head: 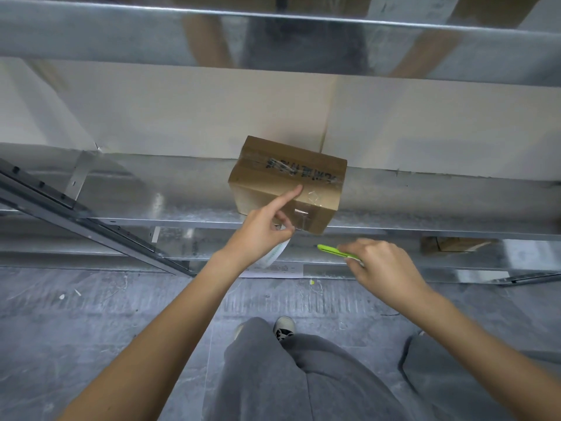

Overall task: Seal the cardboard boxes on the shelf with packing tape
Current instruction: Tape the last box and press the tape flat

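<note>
A small cardboard box [288,182] sits at the front edge of a galvanised metal shelf [121,189], turned a little askew so one corner overhangs the lip. Clear packing tape [303,171] runs along its top seam over dark printed lettering and folds down the near side face, where it wrinkles and catches the light.

The left hand [261,232] reaches up to the box with its index finger stretched out, the fingertip pressing on the top front edge of the box just beside the tape. Its other fingers are curled round a tape roll [274,253] that hangs below the palm (only a pale arc of the roll shows, so how firmly it is held is hard to judge). A short run of clear tape seems to join the roll to the box's side face.

The right hand [379,265] is lower and to the right, apart from the box, its fingers clenched round a lime-green utility knife [337,253] whose tip points left toward the tape roll.

On the lower shelf level to the right lies another cardboard box [452,245], partly hidden. Below, grey trousers [273,375] and one shoe [283,327] stand on a scuffed grey floor [91,314]
</note>
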`<state>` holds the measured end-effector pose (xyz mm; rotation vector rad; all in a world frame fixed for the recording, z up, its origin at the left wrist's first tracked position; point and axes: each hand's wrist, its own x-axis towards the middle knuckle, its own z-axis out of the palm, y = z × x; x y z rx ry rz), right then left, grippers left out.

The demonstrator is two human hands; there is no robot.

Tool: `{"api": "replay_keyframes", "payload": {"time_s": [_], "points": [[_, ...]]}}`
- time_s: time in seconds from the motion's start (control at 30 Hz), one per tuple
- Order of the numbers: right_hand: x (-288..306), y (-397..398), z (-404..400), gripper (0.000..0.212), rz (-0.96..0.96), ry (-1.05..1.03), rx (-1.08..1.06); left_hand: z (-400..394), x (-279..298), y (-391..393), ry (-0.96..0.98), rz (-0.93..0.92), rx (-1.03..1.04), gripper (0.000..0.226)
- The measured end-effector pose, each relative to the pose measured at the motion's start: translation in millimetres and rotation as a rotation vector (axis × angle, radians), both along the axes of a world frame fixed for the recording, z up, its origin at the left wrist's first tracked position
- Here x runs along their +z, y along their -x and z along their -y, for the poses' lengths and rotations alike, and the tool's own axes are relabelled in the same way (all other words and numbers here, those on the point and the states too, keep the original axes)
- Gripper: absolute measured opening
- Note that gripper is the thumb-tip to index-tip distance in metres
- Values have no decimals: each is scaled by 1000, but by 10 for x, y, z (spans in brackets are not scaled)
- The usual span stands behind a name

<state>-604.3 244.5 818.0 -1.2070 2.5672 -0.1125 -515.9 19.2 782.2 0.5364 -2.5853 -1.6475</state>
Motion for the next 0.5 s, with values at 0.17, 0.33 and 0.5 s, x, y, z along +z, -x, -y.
{"api": "replay_keyframes", "payload": {"time_s": [0.17,0.33,0.5], "points": [[-384,359,-228,25,-88,61,-325,-34,-26,-51,1,-29,-44,83],[-717,759,-37,31,-18,329,-528,-89,-10,-153,-43,-32,1,82],[-1047,1048,210,27,-81,279,-504,76,-23,-489,-63,-58,220,83]]}}
